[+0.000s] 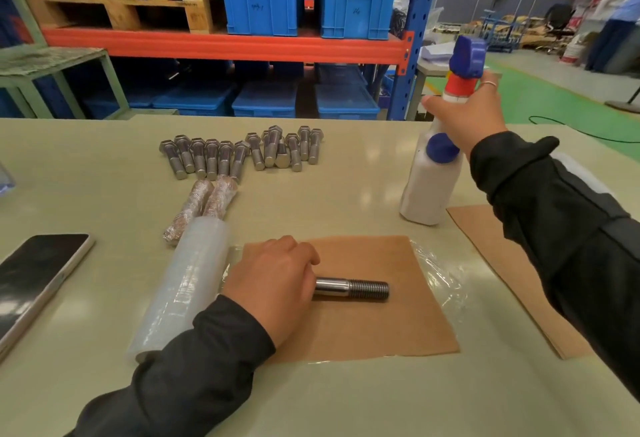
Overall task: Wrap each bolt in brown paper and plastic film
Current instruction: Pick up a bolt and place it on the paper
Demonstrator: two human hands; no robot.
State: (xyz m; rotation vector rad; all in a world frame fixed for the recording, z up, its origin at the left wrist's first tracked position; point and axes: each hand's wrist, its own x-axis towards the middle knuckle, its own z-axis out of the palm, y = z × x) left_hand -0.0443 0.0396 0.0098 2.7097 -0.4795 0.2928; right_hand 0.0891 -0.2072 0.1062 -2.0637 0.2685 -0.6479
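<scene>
Left hand (273,284) clamps the head end of one bolt (351,289) lying on paper (367,329) over film (440,277): heavy, rigid, slick (likely best gripped at the head). Film roll (180,287), one. Right hand (474,118) grips one bottle (429,184). Wrapped bolts (201,210), two. Bare bolts (242,151), roughly thirteen.

The bolt (351,289) is shiny grey on brown paper (374,326). The spray bottle (429,187) is white, its top blue and red. The surface (346,187) is pale beige.
</scene>
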